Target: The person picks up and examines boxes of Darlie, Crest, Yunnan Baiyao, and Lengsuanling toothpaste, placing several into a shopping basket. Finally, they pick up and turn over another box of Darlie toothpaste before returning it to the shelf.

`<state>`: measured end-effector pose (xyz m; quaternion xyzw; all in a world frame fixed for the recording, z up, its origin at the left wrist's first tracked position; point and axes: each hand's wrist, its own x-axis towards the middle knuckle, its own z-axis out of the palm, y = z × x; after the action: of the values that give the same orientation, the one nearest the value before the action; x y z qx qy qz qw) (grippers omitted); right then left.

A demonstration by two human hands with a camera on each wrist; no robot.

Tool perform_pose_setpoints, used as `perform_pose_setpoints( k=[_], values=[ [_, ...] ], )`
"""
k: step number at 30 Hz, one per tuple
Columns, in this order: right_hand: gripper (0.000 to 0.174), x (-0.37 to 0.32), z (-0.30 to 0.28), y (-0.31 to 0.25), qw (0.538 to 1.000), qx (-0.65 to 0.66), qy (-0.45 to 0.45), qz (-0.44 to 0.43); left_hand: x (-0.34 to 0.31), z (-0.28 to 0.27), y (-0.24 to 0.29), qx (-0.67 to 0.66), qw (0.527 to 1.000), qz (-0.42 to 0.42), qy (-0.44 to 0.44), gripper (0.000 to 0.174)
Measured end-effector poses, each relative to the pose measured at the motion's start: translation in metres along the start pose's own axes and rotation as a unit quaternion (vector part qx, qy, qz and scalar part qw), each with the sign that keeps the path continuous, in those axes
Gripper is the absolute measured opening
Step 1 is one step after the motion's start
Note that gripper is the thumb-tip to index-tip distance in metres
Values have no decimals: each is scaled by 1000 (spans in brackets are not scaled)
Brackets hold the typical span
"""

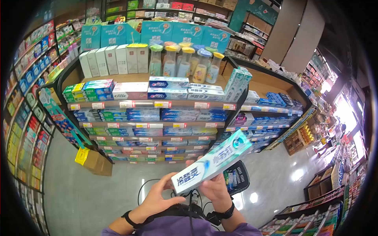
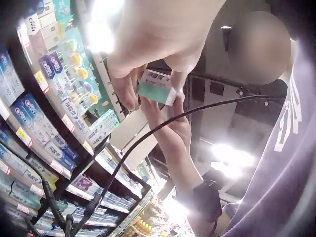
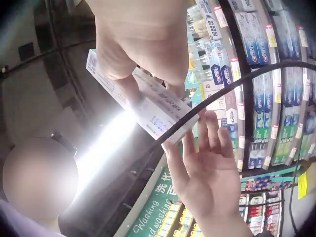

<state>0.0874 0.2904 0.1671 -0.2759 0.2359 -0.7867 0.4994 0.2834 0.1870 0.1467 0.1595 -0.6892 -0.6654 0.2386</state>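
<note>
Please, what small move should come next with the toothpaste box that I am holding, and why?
Probably lower the white and teal cardboard toothpaste box toward the black mesh shopping basket. The right hand grips it from below, the left hand pinches its near end, and the basket sits just beyond them.

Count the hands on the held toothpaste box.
2. The left hand pinches the toothpaste box at its near end; the right hand grips it from below, nearer the middle.

Partly hidden
The toothpaste box (image 1: 212, 161) covers fingers of the right hand (image 1: 216, 189), which hides part of the basket (image 1: 238, 177); price tags (image 1: 162, 104) are unreadably small.
</note>
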Motion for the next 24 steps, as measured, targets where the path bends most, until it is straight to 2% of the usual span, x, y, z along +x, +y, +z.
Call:
perform_pose_setpoints(
  k=[1,3,4,7,11,12,15,19,24],
  values=[
    [88,1,1,0,1000,-20,-6,5,0,-1,-7,-34,999,-20,10,82],
    [91,-2,1,1,998,-56,-13,24,2,-7,-15,-37,998,37,39,75],
    [100,0,-10,-2,996,-74,-45,18,4,-11,-16,-31,996,56,56,73],
    [104,-6,-9,-16,996,-86,21,-9,8,-29,-12,-35,993,82,80,68],
    [99,-22,-21,-38,995,-38,89,1,12,-44,-7,-48,989,103,93,65],
    [92,-29,-24,-39,993,-42,106,-8,12,-46,-6,-56,990,94,93,65],
    [88,-36,-26,-40,989,-65,133,4,12,-50,-8,-47,990,101,84,68],
    [84,-51,-30,-39,987,-85,138,-4,13,-45,-22,-121,986,98,63,71],
    [80,-63,-34,-38,981,-93,168,-3,14,-40,-19,-143,986,68,58,75]
  ],
)
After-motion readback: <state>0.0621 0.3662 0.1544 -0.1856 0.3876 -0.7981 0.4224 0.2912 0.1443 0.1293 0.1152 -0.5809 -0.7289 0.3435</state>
